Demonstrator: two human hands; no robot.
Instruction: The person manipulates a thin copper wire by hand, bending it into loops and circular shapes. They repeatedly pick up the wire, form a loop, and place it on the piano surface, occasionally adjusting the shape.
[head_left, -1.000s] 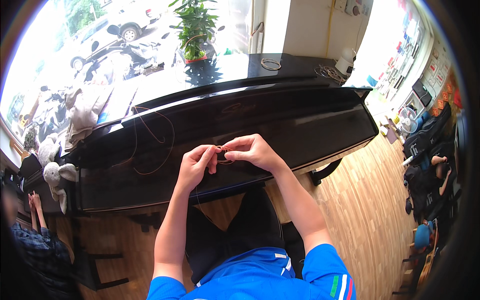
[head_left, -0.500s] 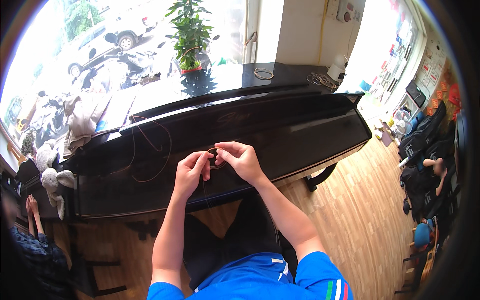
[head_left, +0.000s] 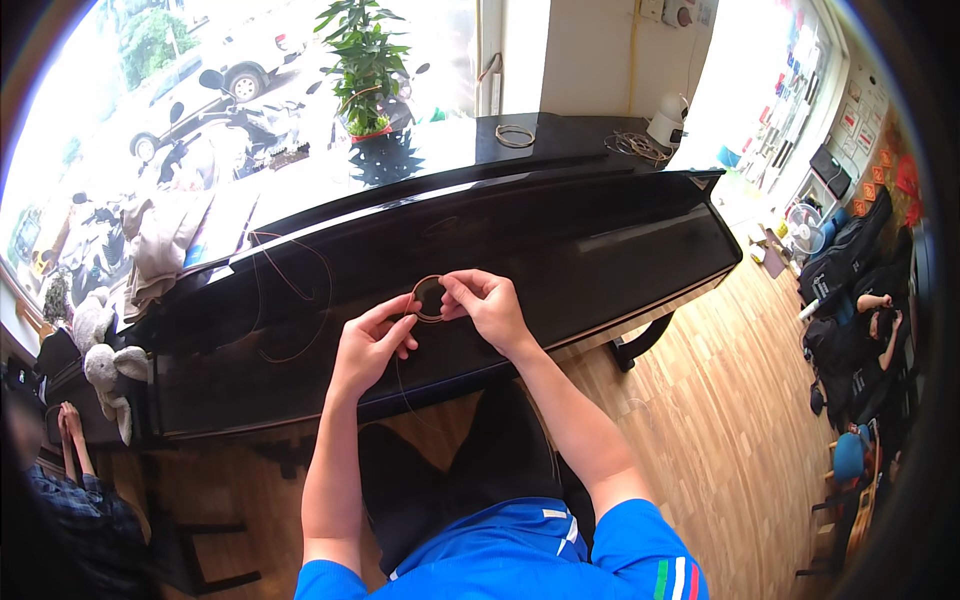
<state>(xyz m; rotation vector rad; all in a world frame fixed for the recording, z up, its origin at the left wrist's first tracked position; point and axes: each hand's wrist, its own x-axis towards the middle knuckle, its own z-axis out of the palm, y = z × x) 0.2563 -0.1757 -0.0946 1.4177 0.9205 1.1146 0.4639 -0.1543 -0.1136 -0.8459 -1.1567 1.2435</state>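
Note:
Between my hands, above the black piano (head_left: 590, 290), is a small ring of thin copper-coloured string (head_left: 430, 321), wound in a coil. My left hand (head_left: 366, 350) pinches its left side between thumb and fingertips. On the upper right side, the fingertips of my right hand (head_left: 490, 308) grip the same coil. A thin loose tail of string hangs below my left hand toward my lap. To the left, another length of copper-coloured string (head_left: 329, 285) lies in a wide open loop across the piano.
On the piano top stand a potted plant (head_left: 365, 75) and a white rounded device (head_left: 667, 122), with a coiled string (head_left: 515, 146) and tangled strings (head_left: 640, 150). At left are a grey plush toy (head_left: 103, 365) and another person's hands (head_left: 70, 422). Black instrument bags (head_left: 845, 270) line the right.
My hands have moved slightly apart, and the coil between them shows as a rounder, more open ring. The loose tail has swung out to the right at its lower end.

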